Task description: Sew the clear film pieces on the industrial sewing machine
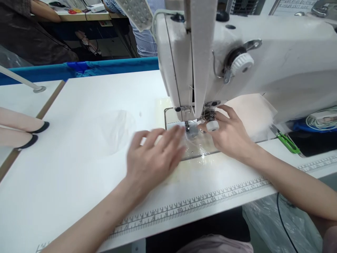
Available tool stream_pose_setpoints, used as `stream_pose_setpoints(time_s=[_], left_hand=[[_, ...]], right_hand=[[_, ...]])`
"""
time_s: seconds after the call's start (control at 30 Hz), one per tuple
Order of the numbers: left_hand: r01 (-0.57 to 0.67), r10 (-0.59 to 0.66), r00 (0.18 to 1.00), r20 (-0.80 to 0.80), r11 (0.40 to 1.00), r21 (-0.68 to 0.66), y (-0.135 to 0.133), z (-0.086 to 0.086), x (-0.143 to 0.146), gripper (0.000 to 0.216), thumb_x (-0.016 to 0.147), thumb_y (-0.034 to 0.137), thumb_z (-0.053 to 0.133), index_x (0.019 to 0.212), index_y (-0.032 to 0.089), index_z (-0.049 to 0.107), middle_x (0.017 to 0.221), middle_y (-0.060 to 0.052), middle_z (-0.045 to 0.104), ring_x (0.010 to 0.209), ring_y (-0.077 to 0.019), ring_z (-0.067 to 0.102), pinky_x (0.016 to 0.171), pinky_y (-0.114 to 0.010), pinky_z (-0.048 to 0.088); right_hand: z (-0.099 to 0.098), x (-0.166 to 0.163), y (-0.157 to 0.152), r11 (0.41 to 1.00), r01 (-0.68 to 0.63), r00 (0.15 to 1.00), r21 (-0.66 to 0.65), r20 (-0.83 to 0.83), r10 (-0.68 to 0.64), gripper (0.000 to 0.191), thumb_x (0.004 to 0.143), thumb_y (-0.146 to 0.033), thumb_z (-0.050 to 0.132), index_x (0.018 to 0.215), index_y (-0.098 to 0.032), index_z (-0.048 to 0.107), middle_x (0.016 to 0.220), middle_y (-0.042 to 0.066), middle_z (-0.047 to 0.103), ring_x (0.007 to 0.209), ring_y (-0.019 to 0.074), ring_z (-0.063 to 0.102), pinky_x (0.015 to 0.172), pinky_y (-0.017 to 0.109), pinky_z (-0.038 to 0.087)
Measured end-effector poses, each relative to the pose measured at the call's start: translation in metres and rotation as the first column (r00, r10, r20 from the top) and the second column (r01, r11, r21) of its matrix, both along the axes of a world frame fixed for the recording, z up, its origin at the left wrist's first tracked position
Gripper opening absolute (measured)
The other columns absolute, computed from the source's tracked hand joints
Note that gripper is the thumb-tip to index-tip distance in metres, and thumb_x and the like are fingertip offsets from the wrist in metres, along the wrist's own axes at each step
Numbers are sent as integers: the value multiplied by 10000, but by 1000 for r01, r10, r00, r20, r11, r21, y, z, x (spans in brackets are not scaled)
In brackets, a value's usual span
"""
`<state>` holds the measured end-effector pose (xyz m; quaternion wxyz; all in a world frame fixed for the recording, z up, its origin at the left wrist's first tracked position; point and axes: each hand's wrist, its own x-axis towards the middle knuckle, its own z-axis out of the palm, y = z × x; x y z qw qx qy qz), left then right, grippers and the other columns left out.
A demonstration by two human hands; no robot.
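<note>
Our left forearm (105,211) enters between 7 and 8 o'clock; our left hand (156,151) is blurred, fingers bent and slightly apart, so whether they hold anything we cannot tell. At 3 o'clock our right hand (231,135) bends its fingers beside the white knob (212,125), any grip hidden. Between our 2 hands sits the presser foot (187,125); a pale sheet (254,114) lies just past the right one, the sewing machine (276,63) looms at 2 o'clock, and a striped shirt (144,35) shows near 12.

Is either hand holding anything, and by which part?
Cannot tell: the left hand is blurred; the right hand is partly hidden behind a white, round knob.
</note>
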<state>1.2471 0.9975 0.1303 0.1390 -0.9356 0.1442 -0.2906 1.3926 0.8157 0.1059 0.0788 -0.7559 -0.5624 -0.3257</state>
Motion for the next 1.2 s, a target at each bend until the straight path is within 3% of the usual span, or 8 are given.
stream_pose_setpoints(time_s=[0.1,0.23,0.3,0.43,0.6,0.8,0.97,1.2], left_hand=[[152,-162,971,-178,986,-68,-3,-2,0,421,968,452,440,1268,192,578,1256,-38,656,1074,-240,623,797,-411,450],[-144,137,987,-90,986,-85,15,-2,1,303,968,368,462,1112,204,672,1075,-88,730,1060,-305,634,861,-509,421],[-208,205,978,-30,969,-133,20,1,0,253,954,277,493,1119,193,665,1076,-98,728,1036,-302,649,857,-498,442],[-30,-9,984,-179,977,-213,11,-3,-1,357,962,362,480,1208,135,603,1169,-92,696,1020,-235,670,790,-383,536],[-112,90,984,-155,984,-138,12,-12,6,382,963,348,475,1222,94,592,1222,-149,661,1159,-304,609,990,-497,462],[61,-133,965,-224,952,-300,13,-15,15,282,960,249,472,1163,126,623,1120,-103,685,1049,-222,631,897,-373,527],[37,-110,962,-251,960,-279,9,-22,18,342,957,364,473,1153,145,649,1110,-120,657,1054,-257,599,913,-435,514],[50,-85,973,-214,985,-165,7,-23,13,447,944,421,498,1245,110,607,1288,-142,622,1239,-281,553,1077,-490,425]], right_hand=[[1,-1,-2,996,-10,1000,-89,-6,9,288,854,-39,457,881,-164,715,1038,64,684,999,225,567,1071,445,364],[1,-7,-4,981,-161,976,-105,-166,142,373,819,25,449,987,-154,730,1068,51,702,1005,201,595,1040,413,399],[1,-12,-5,970,-230,956,-83,-206,209,415,808,43,444,1038,-163,722,1095,52,704,1000,186,615,1004,400,424],[-2,-22,-4,971,-231,961,-57,-171,219,347,867,-11,452,1057,-146,709,1136,75,693,1038,198,625,977,408,441],[-6,-33,0,976,-214,969,-23,-129,210,357,919,-35,386,1111,-120,675,1088,55,711,1040,178,630,1052,410,402],[-9,-35,2,975,-221,965,33,-141,223,349,911,-21,388,992,-143,705,1008,43,724,983,164,637,1019,396,420],[-10,-27,4,989,-143,979,25,-143,145,359,877,0,378,957,-145,696,1042,41,708,881,156,628,996,380,421],[-14,-20,7,994,-74,986,-84,-159,60,400,852,-13,364,1182,-88,575,1224,112,643,1166,207,553,1060,415,362]])
